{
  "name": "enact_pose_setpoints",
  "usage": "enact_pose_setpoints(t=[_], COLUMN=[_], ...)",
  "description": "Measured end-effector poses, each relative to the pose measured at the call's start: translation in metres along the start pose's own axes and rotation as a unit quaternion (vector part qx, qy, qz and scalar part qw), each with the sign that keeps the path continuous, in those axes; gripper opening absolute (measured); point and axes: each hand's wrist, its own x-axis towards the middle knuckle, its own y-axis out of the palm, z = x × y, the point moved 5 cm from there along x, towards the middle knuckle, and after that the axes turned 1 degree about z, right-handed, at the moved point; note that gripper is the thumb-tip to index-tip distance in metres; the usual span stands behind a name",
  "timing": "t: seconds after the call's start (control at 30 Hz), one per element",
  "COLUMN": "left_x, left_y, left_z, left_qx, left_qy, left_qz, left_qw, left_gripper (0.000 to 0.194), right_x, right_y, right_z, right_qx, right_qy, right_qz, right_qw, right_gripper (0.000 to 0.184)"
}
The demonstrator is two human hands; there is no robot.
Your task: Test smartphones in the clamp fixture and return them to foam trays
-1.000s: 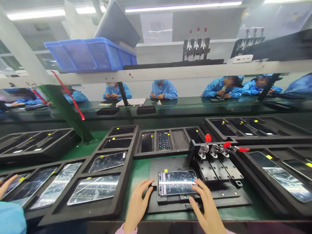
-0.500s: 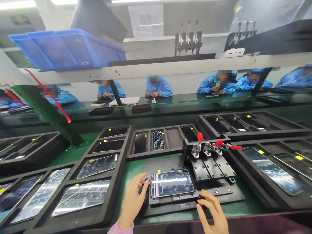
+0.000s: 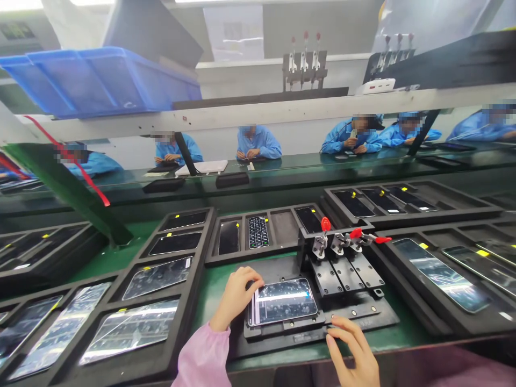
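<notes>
A phone screen panel (image 3: 282, 300) lies face up in the black fixture (image 3: 355, 309) on the green bench in front of me. My left hand (image 3: 236, 295) curls over the panel's left end, fingers bent onto its top corner. My right hand (image 3: 355, 352) rests by the fixture's front edge, fingers bent and slightly apart, holding nothing. Red-handled toggle clamps (image 3: 346, 239) stand at the fixture's back, tilted up off the panel.
Black foam trays with screen panels lie at the left (image 3: 133, 328), right (image 3: 443, 279) and behind (image 3: 258, 234). A blue bin (image 3: 100, 80) sits on the overhead shelf. People in blue coats work across the conveyor (image 3: 258, 145).
My left hand has moved from beside the fixture onto the panel's left end. My right hand has drawn back from the panel's right end to the fixture's front edge.
</notes>
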Motion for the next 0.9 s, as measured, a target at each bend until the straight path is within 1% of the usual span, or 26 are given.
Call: enact_pose_setpoints(t=[0.13, 0.23, 0.3, 0.37, 0.43, 0.47, 0.53, 0.6, 0.63, 0.67, 0.73, 0.8, 0.83, 0.9], left_x=[-0.013, -0.025, -0.033, -0.039, -0.043, -0.044, -0.046, -0.049, -0.052, -0.056, -0.065, -0.075, -0.079, -0.083], left_y=[-0.002, -0.002, -0.001, -0.001, 0.0, 0.0, -0.001, -0.002, -0.004, -0.006, -0.008, -0.006, -0.004, -0.002], left_z=[-0.004, -0.006, -0.006, -0.005, -0.001, 0.001, 0.005, 0.009, 0.011, 0.013, 0.019, 0.023, 0.023, 0.021], left_qx=[0.006, 0.005, 0.003, -0.003, -0.014, -0.021, -0.036, -0.049, -0.055, -0.062, -0.076, -0.085, -0.086, -0.082], left_qy=[0.011, 0.014, 0.016, 0.015, 0.009, 0.002, -0.012, -0.028, -0.041, -0.062, -0.119, -0.169, -0.181, -0.18], left_qz=[-0.009, -0.019, -0.024, -0.031, -0.044, -0.052, -0.066, -0.087, -0.104, -0.125, -0.157, -0.157, -0.15, -0.146], left_qw=[1.0, 1.0, 1.0, 0.999, 0.999, 0.998, 0.997, 0.995, 0.992, 0.988, 0.978, 0.969, 0.968, 0.969], left_gripper=[0.022, 0.024, 0.024, 0.023, 0.023, 0.023, 0.024, 0.024, 0.022, 0.02, 0.025, 0.031, 0.031, 0.031], right_x=[0.004, 0.011, 0.019, 0.028, 0.036, 0.039, 0.044, 0.045, 0.045, 0.044, 0.04, 0.036, 0.034, 0.03], right_y=[-0.003, -0.004, -0.005, -0.003, 0.001, 0.004, 0.008, 0.012, 0.013, 0.015, 0.02, 0.027, 0.031, 0.037], right_z=[0.006, 0.017, 0.025, 0.031, 0.035, 0.036, 0.04, 0.046, 0.05, 0.054, 0.063, 0.071, 0.075, 0.081], right_qx=[0.001, 0.002, -0.007, -0.041, -0.093, -0.114, -0.124, -0.094, -0.072, -0.05, -0.006, 0.031, 0.044, 0.056], right_qy=[-0.007, -0.048, -0.078, -0.088, -0.08, -0.076, -0.07, -0.075, -0.078, -0.082, -0.096, -0.114, -0.122, -0.137], right_qz=[-0.004, -0.021, -0.041, -0.054, -0.046, -0.037, -0.019, -0.015, -0.017, -0.022, -0.027, -0.028, -0.029, -0.041], right_qw=[1.0, 0.999, 0.996, 0.994, 0.991, 0.99, 0.99, 0.993, 0.994, 0.995, 0.995, 0.993, 0.991, 0.988], right_gripper=[0.007, 0.009, 0.014, 0.022, 0.033, 0.036, 0.028, 0.014, 0.011, 0.01, 0.011, 0.013, 0.014, 0.018])
